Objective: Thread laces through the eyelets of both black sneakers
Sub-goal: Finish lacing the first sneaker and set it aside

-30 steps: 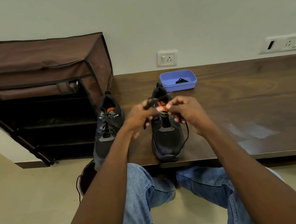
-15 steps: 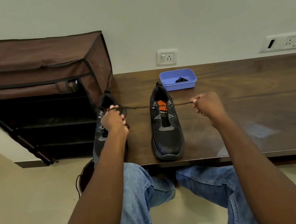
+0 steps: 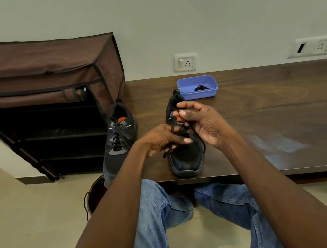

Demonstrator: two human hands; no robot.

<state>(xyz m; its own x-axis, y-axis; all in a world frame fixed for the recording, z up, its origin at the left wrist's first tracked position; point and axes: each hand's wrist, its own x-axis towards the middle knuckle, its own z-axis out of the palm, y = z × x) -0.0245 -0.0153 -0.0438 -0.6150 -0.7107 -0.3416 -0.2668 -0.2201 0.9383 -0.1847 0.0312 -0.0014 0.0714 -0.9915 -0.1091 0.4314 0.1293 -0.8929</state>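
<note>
Two black sneakers with orange tongues stand on the dark wooden table [image 3: 263, 112], toes toward me. The left sneaker [image 3: 116, 144] is laced and sits at the table's left edge. Over the right sneaker [image 3: 187, 158] both my hands meet. My left hand [image 3: 160, 139] pinches one end of the black lace [image 3: 168, 151], whose tip hangs below my fingers. My right hand [image 3: 201, 122] pinches the other lace end near the orange tongue, with the lace running down the shoe's right side. The hands hide most of the eyelets.
A blue plastic tray [image 3: 197, 87] holding a small black item stands behind the right sneaker. A brown fabric shoe rack [image 3: 43, 100] stands left of the table. Wall sockets [image 3: 186, 62] sit above the table. Another shoe [image 3: 94, 194] lies on the floor by my knee.
Half a second ago my hands were spread wide apart, pulling the lace taut sideways. Both have come back together over the right sneaker, still holding the lace ends.
</note>
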